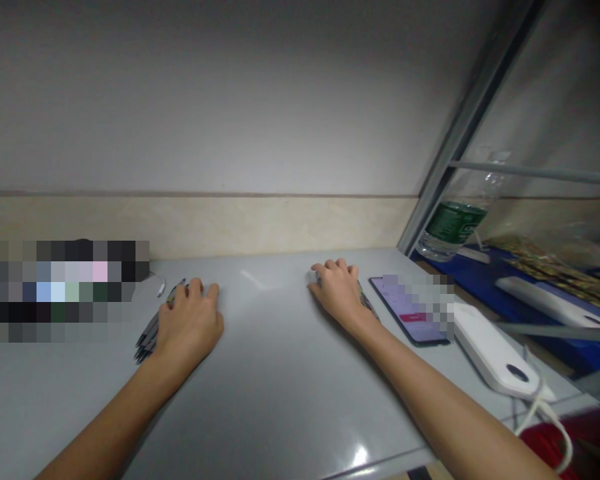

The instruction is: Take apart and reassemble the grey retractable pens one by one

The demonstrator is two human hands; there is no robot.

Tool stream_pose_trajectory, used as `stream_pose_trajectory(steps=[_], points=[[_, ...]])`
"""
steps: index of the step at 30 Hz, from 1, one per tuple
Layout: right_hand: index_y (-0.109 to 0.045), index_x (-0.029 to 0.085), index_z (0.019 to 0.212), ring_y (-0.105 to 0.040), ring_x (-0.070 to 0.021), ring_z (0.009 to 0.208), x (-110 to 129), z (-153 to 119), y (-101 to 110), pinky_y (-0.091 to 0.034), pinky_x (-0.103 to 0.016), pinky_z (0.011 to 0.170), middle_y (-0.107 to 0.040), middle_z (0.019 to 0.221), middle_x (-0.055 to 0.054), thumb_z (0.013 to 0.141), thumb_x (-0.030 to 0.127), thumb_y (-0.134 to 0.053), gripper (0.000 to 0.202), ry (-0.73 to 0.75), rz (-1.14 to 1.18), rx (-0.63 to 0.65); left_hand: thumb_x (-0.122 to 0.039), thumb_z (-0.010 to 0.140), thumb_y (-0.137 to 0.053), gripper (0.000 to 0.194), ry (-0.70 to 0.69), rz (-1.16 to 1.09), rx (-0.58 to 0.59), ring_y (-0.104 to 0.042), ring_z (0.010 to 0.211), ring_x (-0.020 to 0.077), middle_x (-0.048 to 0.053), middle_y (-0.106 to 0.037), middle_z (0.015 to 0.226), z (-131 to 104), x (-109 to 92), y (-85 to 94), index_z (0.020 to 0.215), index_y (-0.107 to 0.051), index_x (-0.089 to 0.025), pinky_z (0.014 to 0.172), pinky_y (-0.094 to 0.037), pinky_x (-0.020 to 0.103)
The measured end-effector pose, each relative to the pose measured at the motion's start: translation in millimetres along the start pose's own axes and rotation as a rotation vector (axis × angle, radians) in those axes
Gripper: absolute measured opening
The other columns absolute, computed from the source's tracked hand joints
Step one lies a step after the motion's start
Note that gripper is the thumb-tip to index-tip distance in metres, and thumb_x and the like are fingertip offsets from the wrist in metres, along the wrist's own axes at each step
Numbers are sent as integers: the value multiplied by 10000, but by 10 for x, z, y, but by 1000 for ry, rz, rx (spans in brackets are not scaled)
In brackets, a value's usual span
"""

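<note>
Across the lower frame, the grey table (270, 400) supports you: left hand (191, 319) at centre-left, right hand (341, 292) right of centre, fingers bent, grip impossible to tell! Under the left, slim dark pens (149, 337), apparently pinned so none roll; right, a mostly hidden bundle (368, 305). Open room between runs to the far edge; rightward, the phone (405, 321) crowds you.

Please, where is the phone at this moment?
In the head view, right of centre, the phone lies flat on the grey table, between the right hand and the white device.
</note>
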State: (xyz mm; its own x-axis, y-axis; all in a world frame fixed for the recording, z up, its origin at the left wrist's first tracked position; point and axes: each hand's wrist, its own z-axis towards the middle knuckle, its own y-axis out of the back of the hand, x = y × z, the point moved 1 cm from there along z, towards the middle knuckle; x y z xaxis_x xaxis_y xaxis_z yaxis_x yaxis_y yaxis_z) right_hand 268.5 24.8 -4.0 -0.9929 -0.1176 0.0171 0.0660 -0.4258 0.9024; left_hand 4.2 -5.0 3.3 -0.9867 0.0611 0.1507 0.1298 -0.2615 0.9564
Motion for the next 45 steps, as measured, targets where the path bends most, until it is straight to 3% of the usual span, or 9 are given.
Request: stream_pose_trajectory(steps=[4, 11, 19, 26, 30, 33, 38, 42, 45], points=[[-652, 203, 1013, -450, -287, 983, 72, -29, 0, -251, -396, 777, -627, 981, -118, 820, 332, -580, 243, 31, 41, 11, -201, 798, -347, 370, 103, 19, 102, -516, 1010, 367, 209, -549, 1066, 63, 163, -37, 1069, -576, -97, 730, -455, 449], [-677, 198, 958, -481, -261, 918, 148, -67, 51, -247, -384, 771, -656, 906, -100, 844, 335, -565, 211, 68, 172, 25, -92, 747, -393, 331, 5, -74, 138, -582, 920, 299, 167, -620, 956, 129, 242, -99, 1017, -579, -133, 778, -435, 392], [-645, 198, 1071, -506, -205, 898, 303, -113, 81, -340, -320, 803, -611, 900, -69, 819, 288, -628, 268, 420, 523, 110, -146, 834, -401, 176, -377, -585, 41, -555, 846, 201, 53, -610, 848, 28, -101, -85, 923, -545, -190, 774, -425, 329], [-675, 186, 1039, -550, -181, 842, 433, -169, -44, -393, -275, 778, -625, 864, -69, 796, 321, -665, 278, 597, 661, 227, -234, 902, -398, 174, -502, -772, 75, -543, 885, 176, 30, -608, 909, -29, -262, -102, 950, -564, -211, 815, -419, 319], [-702, 153, 903, -545, -163, 771, 442, -144, -56, -379, -263, 736, -652, 786, -66, 852, 245, -586, 157, 504, 694, 186, -274, 905, -418, 182, -501, -781, 73, -553, 917, 180, 33, -614, 952, -12, -236, -94, 1005, -560, -221, 830, -422, 317], [-698, 132, 817, -489, -120, 607, 427, -112, -25, -346, -234, 598, -609, 653, -23, 859, 226, -545, 185, 279, 837, 218, -292, 895, -446, 185, -469, -739, 64, -560, 935, 191, 37, -620, 979, 15, -175, -87, 1033, -549, -224, 836, -425, 323], [-642, 111, 646, -343, -68, 456, 390, -73, 10, -231, -214, 455, -472, 504, 32, 842, 324, -558, 301, -106, 1250, 443, -281, 934, -350, 236, -473, -572, -86, -540, 918, 205, 61, -602, 945, 85, -81, -54, 1020, -552, -193, 834, -415, 341], [-661, 95, 780, -334, -56, 435, 365, -72, 30, -200, -204, 425, -499, 542, 20, 826, 439, -571, 358, -223, 1629, 772, -233, 930, -335, 253, -582, -318, -279, -495, 863, 232, 85, -573, 894, 147, -116, 15, 1008, -562, -152, 769, -405, 360], [-642, 85, 776, -231, -42, 413, 329, -76, 78, -145, -199, 415, -395, 483, 66, 806, 464, -597, 382, -261, 1831, 877, -216, 917, -354, 241, -635, -171, -399, -480, 792, 234, 84, -567, 830, 195, -173, 78, 971, -580, -151, 702, -385, 354]])
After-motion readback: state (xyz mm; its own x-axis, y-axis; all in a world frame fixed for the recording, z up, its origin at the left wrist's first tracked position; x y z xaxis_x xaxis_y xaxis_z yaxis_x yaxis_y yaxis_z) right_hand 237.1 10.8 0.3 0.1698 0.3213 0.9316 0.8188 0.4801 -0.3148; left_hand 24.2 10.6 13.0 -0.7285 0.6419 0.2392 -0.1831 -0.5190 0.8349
